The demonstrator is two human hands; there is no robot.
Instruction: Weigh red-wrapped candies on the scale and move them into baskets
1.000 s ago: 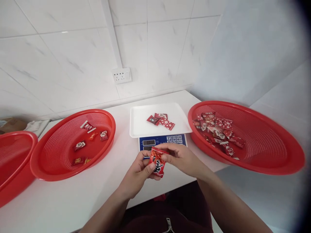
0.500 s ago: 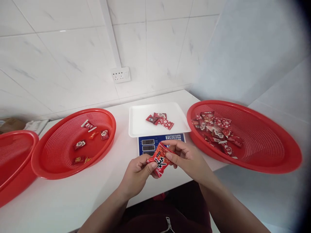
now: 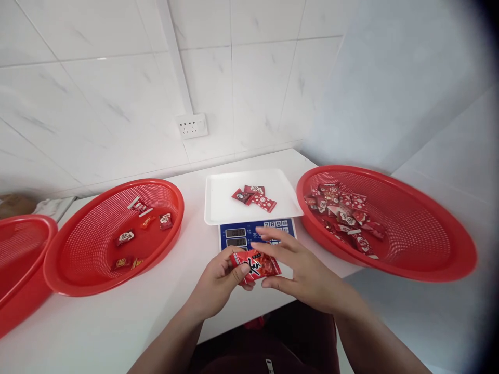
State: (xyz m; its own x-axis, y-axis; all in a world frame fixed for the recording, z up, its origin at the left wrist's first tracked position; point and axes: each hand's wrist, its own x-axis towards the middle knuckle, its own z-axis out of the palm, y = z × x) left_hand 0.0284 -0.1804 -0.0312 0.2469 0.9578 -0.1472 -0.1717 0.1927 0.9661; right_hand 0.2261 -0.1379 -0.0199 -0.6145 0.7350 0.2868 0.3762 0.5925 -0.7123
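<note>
Between thumb and fingers, my left hand (image 3: 218, 280) grips one end of a red snack packet (image 3: 255, 265) with black lettering. My right hand (image 3: 300, 270) is spread around the packet's other end, fingers apart; whether a fingertip touches it is hard to tell. Both hands are in front of the blue scale (image 3: 233, 232), partly covering its keys. On the scale's white tray (image 3: 218, 208) lie a few small wrapped packets (image 3: 263, 201), overlapping each other.
At the right stands a red mesh basket (image 3: 424, 239) with a heap of wrapped packets. Another red basket (image 3: 89, 228) at the left has several scattered packets, with a third basket (image 3: 23, 259) beside it. A wall socket (image 3: 192, 126) is behind.
My right hand has loosened its pinch and spread its fingers. The packet has turned from tilted upright to lying more sideways in my left hand.
</note>
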